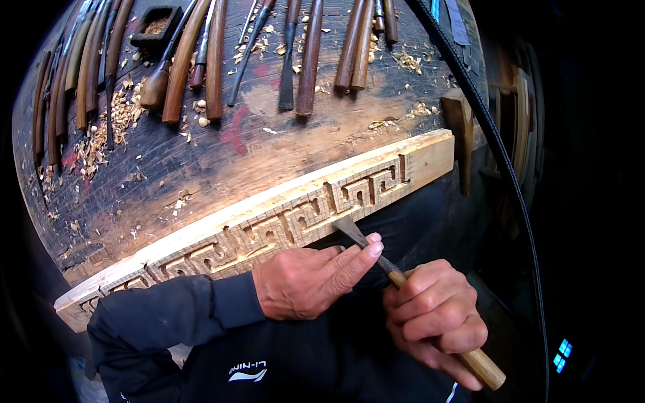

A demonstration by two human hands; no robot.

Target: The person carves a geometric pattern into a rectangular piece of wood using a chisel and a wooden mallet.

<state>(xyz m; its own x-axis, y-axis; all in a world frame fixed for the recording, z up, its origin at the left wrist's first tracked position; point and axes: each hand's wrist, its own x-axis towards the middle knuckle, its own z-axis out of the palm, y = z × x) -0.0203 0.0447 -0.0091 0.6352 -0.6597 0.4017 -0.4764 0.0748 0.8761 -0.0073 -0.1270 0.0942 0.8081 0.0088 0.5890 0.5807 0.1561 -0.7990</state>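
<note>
A long pale wooden board point(432, 161) with a stepped, key-like pattern cut into its face lies slantwise along the table's near edge. A chisel point(351, 231) with a flat metal blade and a wooden handle has its tip against the board's lower edge, right of the middle. My right hand point(437, 312) is wrapped round the handle, whose butt sticks out below the fist. My left hand point(312, 279) lies close to the board, its fingers together across the chisel's shank near the blade. The left thumb is hidden. My left sleeve covers part of the board's left end.
Several carving tools point(309, 64) lie in a row along the far side of the worn wooden table point(222, 161). Wood shavings point(121, 121) are scattered among them, beside a small dark box point(156, 27). A black cable point(494, 127) hangs down at the right. A wooden wedge point(459, 127) stands by the board's right end.
</note>
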